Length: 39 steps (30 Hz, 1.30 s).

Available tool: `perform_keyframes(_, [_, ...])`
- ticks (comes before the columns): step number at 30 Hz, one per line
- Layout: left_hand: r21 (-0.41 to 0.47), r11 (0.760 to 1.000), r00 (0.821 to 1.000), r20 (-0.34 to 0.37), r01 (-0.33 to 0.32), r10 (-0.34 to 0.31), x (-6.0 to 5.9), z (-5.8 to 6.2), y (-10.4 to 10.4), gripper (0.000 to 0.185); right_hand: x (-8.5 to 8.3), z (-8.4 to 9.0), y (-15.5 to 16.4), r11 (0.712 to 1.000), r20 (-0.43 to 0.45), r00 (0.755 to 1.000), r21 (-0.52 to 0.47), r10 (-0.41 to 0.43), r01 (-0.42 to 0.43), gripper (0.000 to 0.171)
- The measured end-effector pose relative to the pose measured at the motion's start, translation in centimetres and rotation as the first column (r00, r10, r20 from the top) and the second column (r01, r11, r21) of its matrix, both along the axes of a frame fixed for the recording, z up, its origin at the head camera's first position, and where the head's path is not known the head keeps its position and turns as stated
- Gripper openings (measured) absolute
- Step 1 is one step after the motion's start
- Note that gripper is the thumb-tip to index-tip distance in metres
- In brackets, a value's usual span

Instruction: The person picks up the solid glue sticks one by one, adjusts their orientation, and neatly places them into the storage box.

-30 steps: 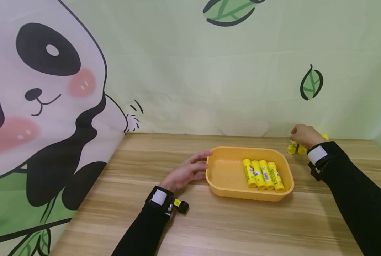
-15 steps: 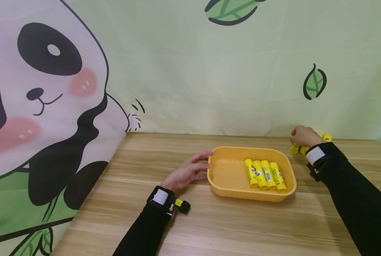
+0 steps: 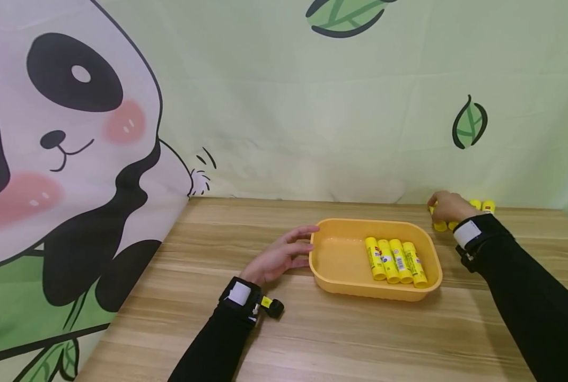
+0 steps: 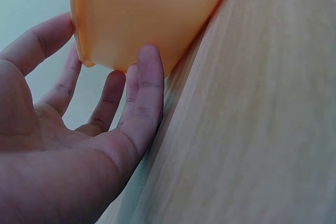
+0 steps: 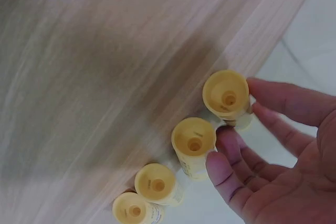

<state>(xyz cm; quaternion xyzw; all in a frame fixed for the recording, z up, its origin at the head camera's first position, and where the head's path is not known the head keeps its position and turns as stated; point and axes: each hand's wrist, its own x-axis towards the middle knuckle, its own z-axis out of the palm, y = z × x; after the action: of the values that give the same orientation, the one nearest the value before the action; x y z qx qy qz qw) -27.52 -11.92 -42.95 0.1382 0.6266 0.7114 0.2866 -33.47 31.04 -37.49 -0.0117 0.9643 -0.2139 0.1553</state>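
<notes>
Four glue sticks in tray

Four yellow glue sticks lie in one orange tray; four more glue sticks stand right of the tray.

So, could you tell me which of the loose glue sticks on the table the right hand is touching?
The right hand pinches the end glue stick, the one lifted highest in the right wrist view. The next stick brushes the fingertips; the other two lie free.

The bench is matt wood-grain laminate, the tray smooth, slightly glossy orange plastic, the glue sticks glossy yellow plastic, and the backdrop creased printed cloth.
</notes>
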Motion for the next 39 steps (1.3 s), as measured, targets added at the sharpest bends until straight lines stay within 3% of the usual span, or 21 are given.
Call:
perform_keyframes(17, [0.008,1.0,1.0,0.006,0.007,-0.007,-0.1,0.1,-0.2,0.052,-0.2,-0.4,-1.4,0.997,-0.049,0.996,0.016,0.079,-0.078,0.05])
perform_keyframes(28, [0.017,1.0,1.0,-0.003,-0.001,0.001,0.0,0.0,0.2,0.052,-0.4,-1.1,-2.0,0.992,-0.027,0.992,0.04,0.12,-0.119,0.054])
perform_keyframes(39, [0.009,1.0,1.0,0.001,0.001,-0.001,0.0,0.1,0.0,0.053,-0.2,-1.6,-1.7,0.992,-0.062,0.99,0.005,0.126,-0.126,0.04])
